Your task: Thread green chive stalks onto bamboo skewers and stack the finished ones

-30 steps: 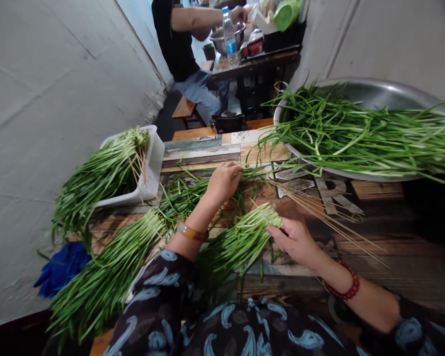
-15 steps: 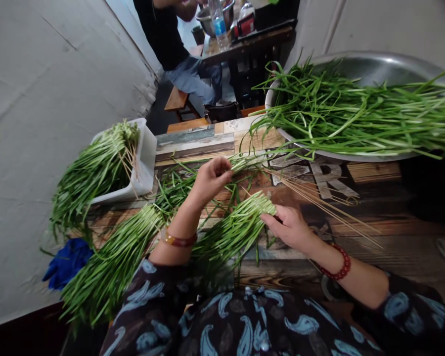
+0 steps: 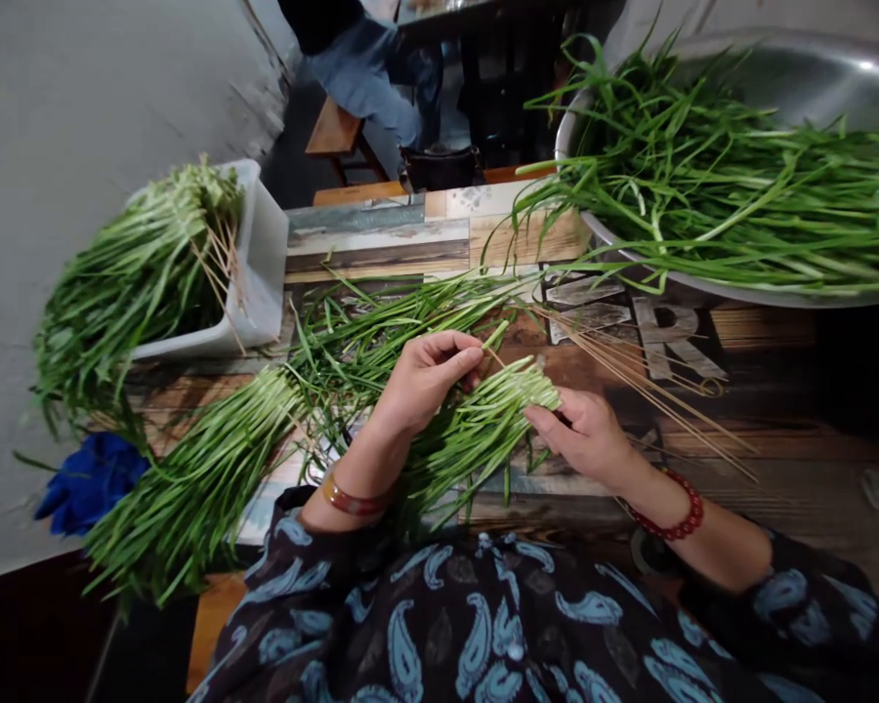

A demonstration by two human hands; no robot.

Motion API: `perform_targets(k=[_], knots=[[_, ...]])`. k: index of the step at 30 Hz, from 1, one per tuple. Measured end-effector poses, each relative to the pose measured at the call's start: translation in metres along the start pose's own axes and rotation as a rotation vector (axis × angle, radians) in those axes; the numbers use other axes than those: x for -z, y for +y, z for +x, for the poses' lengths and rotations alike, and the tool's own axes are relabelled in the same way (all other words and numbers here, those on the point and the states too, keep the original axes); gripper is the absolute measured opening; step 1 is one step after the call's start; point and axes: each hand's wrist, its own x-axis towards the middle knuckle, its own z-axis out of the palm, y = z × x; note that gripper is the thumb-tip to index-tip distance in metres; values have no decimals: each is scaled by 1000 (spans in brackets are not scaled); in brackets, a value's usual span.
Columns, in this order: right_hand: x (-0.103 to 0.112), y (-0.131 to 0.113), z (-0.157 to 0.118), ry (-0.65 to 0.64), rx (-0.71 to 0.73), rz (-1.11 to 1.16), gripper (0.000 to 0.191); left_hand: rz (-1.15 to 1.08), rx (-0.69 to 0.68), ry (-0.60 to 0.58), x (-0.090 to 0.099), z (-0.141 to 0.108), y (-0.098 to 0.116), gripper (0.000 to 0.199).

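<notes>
My left hand is closed in a pinch on a chive stalk, whose pale cut end sticks up past the fingertips. My right hand grips the white-green cut end of a flat bunch of garlic chives, close to the table. A thin skewer tip pokes out of that bunch towards my left fingers; the rest of the skewer is hidden. Beyond my left hand lie loose chives. Another fanned bunch rests left of my left forearm.
A white plastic tub at the left holds skewered chive bunches. A large steel basin heaped with chives stands at the right. Several bare skewers lie on the wooden table. A blue cloth-like item is at the left; a person's legs show behind.
My left hand has come back from the loose chives towards the skewer tip, now with a stalk in its fingers. My right hand keeps its grip. The view has tilted down.
</notes>
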Motion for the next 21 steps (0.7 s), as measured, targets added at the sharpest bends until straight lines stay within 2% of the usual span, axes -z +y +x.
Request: perform_targets(k=[13, 21], knots=[[2, -2, 0, 3, 8, -28, 33, 18, -101, 32, -4, -2, 3, 21], [1, 1, -1, 4, 7, -44, 31, 77, -144, 110, -6, -5, 3, 20]])
